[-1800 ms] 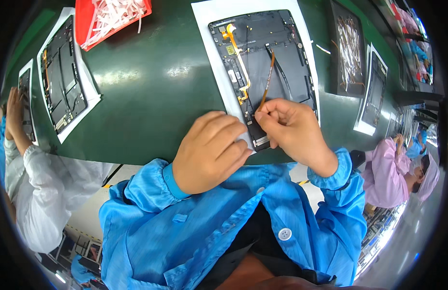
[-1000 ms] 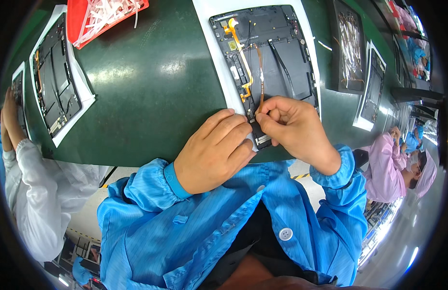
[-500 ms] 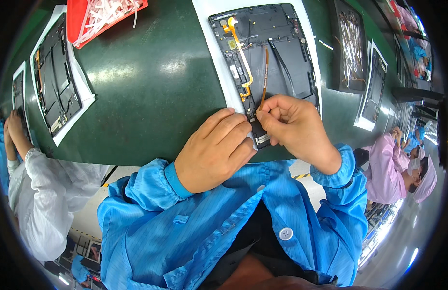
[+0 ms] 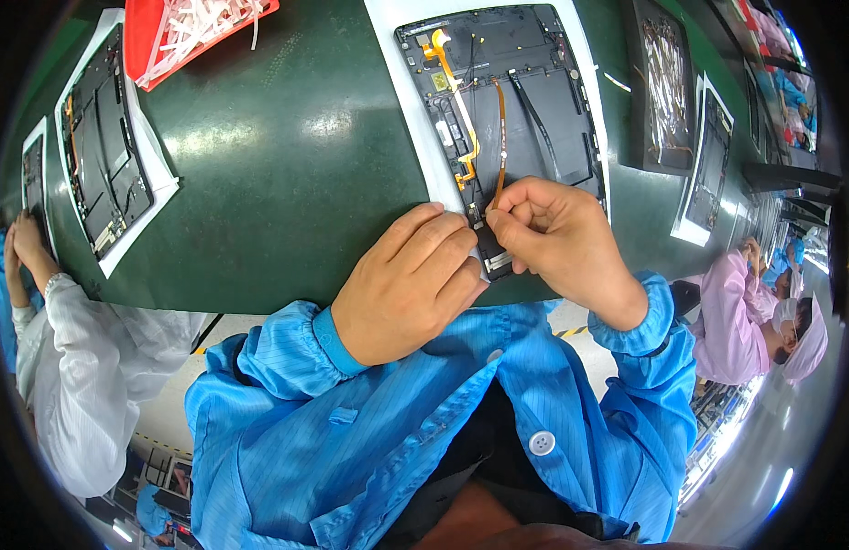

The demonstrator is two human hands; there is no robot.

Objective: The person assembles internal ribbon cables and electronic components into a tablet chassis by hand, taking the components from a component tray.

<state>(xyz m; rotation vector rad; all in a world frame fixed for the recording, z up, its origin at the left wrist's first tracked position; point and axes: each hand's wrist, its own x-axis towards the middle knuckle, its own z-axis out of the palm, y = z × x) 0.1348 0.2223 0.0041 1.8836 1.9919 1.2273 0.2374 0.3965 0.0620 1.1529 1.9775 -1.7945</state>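
A black tablet-like housing (image 4: 531, 134) lies on a white sheet in front of me, with small parts along its edges. Pinched between thumb and forefinger of my right hand (image 4: 560, 236) is the near end of a thin brown flex cable (image 4: 503, 128), which runs away from me over the housing. My left hand (image 4: 413, 275) lies over the near left corner, fingers stretched side by side and thumb out of sight. To the left of the brown cable sits a yellow-and-white flex cable (image 4: 457, 101); to its right, a black cable (image 4: 536, 124).
A red bin (image 4: 146, 48) of white strips stands far left. Beyond the right edge of the sheet is a black tray (image 4: 640, 110) of thin strips. Other housings (image 4: 105, 151) lie at left and right on the green table (image 4: 278, 211). Co-workers sit on both sides.
The far end of the brown flex cable has shifted slightly away from me and to the left, and more of the cable shows. Both hands have stayed nearly in place.
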